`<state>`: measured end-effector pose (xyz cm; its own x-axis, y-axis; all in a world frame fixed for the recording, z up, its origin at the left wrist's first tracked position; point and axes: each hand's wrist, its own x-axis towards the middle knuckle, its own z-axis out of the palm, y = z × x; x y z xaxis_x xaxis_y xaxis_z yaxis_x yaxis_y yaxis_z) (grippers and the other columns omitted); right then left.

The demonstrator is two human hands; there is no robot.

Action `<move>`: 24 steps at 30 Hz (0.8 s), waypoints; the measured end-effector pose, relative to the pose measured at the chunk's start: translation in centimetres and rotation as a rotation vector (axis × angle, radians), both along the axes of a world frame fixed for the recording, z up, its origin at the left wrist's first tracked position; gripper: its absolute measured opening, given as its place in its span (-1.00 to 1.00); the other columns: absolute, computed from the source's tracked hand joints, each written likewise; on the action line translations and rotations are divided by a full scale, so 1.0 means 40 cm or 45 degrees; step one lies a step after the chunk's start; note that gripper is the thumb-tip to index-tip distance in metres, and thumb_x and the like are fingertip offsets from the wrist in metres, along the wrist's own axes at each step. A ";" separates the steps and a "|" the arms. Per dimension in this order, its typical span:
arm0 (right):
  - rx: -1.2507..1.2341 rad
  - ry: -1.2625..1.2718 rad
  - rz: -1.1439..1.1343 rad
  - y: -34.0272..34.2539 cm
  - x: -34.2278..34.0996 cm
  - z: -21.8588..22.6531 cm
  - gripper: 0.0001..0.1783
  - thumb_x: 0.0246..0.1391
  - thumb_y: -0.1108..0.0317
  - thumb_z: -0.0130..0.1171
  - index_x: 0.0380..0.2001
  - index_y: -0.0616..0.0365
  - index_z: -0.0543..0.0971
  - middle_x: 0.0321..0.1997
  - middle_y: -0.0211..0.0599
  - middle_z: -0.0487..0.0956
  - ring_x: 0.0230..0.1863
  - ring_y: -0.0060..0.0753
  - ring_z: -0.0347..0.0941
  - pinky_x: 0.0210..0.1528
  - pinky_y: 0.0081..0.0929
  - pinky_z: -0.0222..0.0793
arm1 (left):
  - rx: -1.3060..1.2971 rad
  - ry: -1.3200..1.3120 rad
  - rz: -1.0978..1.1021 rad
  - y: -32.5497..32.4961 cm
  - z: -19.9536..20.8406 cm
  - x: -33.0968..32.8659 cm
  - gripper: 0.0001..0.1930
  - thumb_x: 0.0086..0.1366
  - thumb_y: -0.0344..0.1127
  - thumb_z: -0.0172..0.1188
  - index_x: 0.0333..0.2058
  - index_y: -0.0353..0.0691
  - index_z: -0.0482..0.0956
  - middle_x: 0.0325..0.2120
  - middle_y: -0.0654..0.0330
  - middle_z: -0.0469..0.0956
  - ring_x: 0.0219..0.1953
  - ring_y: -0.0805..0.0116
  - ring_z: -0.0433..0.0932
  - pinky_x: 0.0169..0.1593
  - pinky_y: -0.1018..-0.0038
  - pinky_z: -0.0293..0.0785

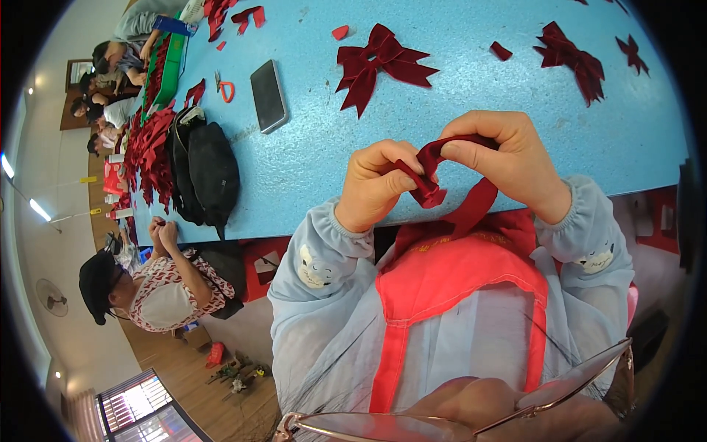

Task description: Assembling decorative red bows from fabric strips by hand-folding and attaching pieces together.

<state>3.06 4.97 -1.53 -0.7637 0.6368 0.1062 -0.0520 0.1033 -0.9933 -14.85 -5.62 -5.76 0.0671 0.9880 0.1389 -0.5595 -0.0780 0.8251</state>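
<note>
Between my two hands, above the near edge of the blue table, is a dark red velvet ribbon. My left hand pinches a folded part of it between thumb and fingers. The ribbon arches over to my right hand, whose thumb presses it against the curled fingers. A loose tail hangs down toward my red apron. Just beyond my hands lies a finished-looking dark red bow with notched tails. A second bow lies farther right.
Left of my hands lie a black phone, orange-handled scissors and a black bag. Beyond the bag are a heap of red ribbons and a green tray. A co-worker in a black hat sits at the left; others sit farther along.
</note>
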 end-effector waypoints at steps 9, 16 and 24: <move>0.366 0.032 0.046 -0.028 -0.009 0.015 -0.90 -0.05 0.51 0.17 -0.40 0.28 0.58 -0.52 -0.37 0.55 -0.52 -0.68 0.37 -0.50 -0.67 0.26 | 0.103 0.125 0.038 -0.036 0.000 -0.036 -0.88 0.16 -0.44 0.17 -0.35 -0.24 0.40 -0.48 0.06 0.45 -0.51 0.28 0.47 -0.50 0.47 0.38; 0.239 -0.065 0.069 -0.056 -0.002 0.028 -0.89 -0.06 0.51 0.17 -0.39 0.26 0.58 -0.50 -0.33 0.56 -0.51 -0.63 0.39 -0.47 -0.65 0.28 | -0.052 -0.060 -0.052 -0.052 0.016 -0.041 -0.91 0.14 -0.50 0.18 -0.37 -0.27 0.46 -0.39 0.16 0.50 -0.39 0.44 0.49 -0.33 0.54 0.45; 0.415 -0.081 0.149 -0.030 -0.001 0.000 -0.86 -0.01 0.48 0.13 -0.35 0.26 0.58 -0.38 -0.35 0.56 -0.40 -0.66 0.39 -0.37 -0.66 0.29 | -0.071 0.171 0.014 -0.065 0.022 -0.037 -0.90 0.15 -0.54 0.16 -0.34 -0.29 0.47 -0.36 0.19 0.50 -0.35 0.47 0.49 -0.27 0.56 0.43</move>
